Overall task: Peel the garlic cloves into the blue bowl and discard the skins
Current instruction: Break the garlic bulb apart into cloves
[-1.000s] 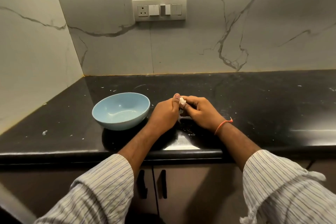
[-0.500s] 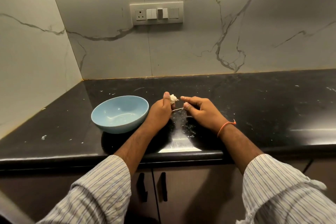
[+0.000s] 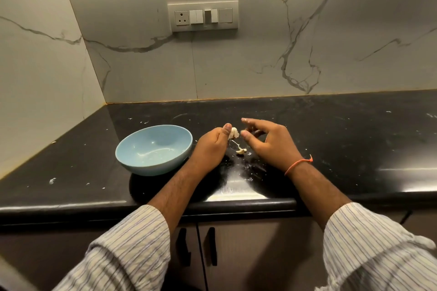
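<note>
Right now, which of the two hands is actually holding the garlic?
The left hand, beside the blue bowl, pinches the garlic clove under its thumb. The right hand, with the orange wrist thread, is spread open, holding nothing.

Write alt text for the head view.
The left hand pinches a garlic clove above a black counter while the open right hand drops a skin scrap. A blue bowl sits left.
</note>
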Motion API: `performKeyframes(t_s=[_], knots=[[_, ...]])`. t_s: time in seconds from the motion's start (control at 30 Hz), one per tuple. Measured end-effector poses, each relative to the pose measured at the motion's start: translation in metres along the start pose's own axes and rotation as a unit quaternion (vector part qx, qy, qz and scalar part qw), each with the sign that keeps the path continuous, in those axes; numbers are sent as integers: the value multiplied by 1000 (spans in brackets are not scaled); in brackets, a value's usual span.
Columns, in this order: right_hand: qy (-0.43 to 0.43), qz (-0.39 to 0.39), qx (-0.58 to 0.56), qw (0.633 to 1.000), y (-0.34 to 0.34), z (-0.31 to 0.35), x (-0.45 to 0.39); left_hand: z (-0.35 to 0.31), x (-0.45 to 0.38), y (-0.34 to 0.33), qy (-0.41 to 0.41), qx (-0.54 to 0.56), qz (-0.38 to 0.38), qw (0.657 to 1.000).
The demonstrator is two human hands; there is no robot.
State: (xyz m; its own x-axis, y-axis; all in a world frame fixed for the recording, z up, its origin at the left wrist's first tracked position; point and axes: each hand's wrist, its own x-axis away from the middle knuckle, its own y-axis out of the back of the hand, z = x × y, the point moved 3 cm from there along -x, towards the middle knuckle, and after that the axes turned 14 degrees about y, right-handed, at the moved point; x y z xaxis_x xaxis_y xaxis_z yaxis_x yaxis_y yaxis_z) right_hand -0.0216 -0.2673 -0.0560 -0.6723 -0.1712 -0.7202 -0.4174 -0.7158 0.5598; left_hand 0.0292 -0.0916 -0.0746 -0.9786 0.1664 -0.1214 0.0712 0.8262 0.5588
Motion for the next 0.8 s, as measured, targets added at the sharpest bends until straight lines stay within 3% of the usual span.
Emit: performKeyframes(t_s=[0.13,0.23,0.43,0.53,0.63,0.7,0.8], knots=[[54,54,-21,997,-8,0,-13,0,0,-3,0,22,20,1000],[61,44,-45,996,-12,-8,-19,-2,2,-3,-1,18,20,1000],[-18,18,-141,990,-12,-24,-17,-2,1,-2,-5,9,17,1000],[-56,-22,-76,995,-8,-31,-15,1,-2,-2,9,33,8,999],[-64,50,21,996,-6,-35,-11,6,-5,0,38,78,1,996],[-56,108,32,992,-9,-34,-8,7,-5,0,42,88,4,995],[-42,80,1,996,-8,-30,-6,5,-2,1,38,96,6,995]])
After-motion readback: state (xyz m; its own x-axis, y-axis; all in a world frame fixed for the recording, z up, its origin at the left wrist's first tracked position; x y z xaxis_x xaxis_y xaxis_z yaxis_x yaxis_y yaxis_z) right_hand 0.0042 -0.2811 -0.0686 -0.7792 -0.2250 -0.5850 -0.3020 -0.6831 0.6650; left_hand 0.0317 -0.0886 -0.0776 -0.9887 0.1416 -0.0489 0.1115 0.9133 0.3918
